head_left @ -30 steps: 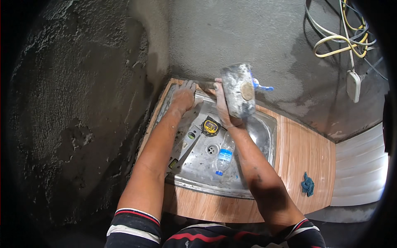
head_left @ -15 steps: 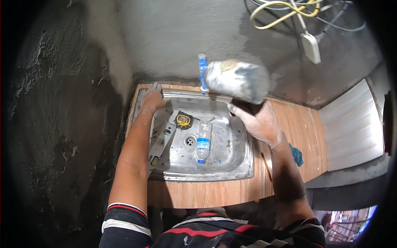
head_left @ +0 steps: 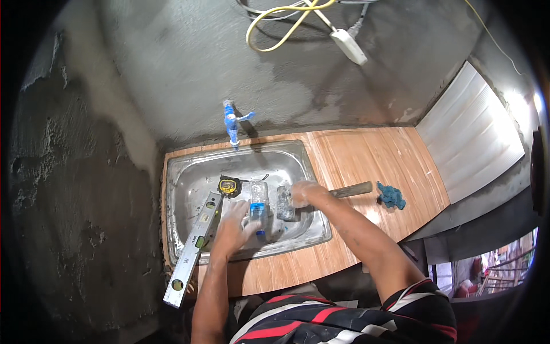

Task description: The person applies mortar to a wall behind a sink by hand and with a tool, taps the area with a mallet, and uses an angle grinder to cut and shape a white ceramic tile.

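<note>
Together, a bottle [head_left: 259, 205] and tape measure [head_left: 229, 187] lie in the metal sink [head_left: 184, 186].

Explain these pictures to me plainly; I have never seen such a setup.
There is no machine here, only a person's two bare hands. Every picture comes from one wide camera on that person's head, looking down, which bends straight edges near the rim. The left hand is beside a bottle; whether it touches is hard to tell. The right hand is on what looks like a mallet, close to its head; the grip is hidden. Bottle and tape measure lie in the sink; a level slants across the sink's near left rim. A cloth lies on the counter.
</note>
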Tool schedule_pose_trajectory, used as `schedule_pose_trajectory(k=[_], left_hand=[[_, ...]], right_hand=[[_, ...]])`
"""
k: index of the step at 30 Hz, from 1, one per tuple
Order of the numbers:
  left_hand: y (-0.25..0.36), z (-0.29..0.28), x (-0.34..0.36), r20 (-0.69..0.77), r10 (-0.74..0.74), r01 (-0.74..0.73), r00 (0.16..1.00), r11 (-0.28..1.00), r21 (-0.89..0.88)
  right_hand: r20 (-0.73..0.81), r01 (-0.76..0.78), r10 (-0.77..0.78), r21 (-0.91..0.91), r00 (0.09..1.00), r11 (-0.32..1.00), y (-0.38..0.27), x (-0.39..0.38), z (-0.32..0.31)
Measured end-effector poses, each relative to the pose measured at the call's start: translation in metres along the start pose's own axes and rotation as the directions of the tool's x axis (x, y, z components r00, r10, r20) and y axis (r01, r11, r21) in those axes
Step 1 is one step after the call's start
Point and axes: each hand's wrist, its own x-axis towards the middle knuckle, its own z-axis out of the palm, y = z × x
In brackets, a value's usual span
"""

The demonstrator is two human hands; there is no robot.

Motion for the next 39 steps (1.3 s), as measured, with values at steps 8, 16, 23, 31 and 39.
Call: schedule_pose_trajectory(k=[8, 16, 23, 31, 39], left_hand=[[0.008, 0.061, -0.053, -0.097, -0.073, 0.082, 0.993, 0.993, 0.090], [0.016, 0.078, -0.059, 0.063, -0.055, 0.029, 0.997, 0.934, 0.356], [0.017, 0.079, -0.067, 0.054, -0.024, 0.003, 0.998, 0.934, 0.357], [0.014, 0.090, -0.072, -0.007, 0.092, -0.081, 0.996, 0.911, 0.405], [0.019, 0.102, -0.074, 0.079, 0.145, -0.165, 0.986, 0.861, 0.482]], right_hand=[[0.117, 0.131, -0.155, 0.187, 0.981, 0.973, -0.015, 0.020, 0.066], [-0.083, -0.003, 0.018, 0.185, 0.996, 0.983, -0.037, -0.039, 0.060], [-0.439, 0.010, 0.122, 0.286, 0.890, 0.958, -0.073, -0.107, 0.059], [-0.742, 0.585, 0.099, 0.597, 0.663, 0.549, -0.109, -0.264, 0.131], [-0.272, 0.148, 0.214, 0.874, 0.938, 0.463, -0.118, -0.320, 0.290]])
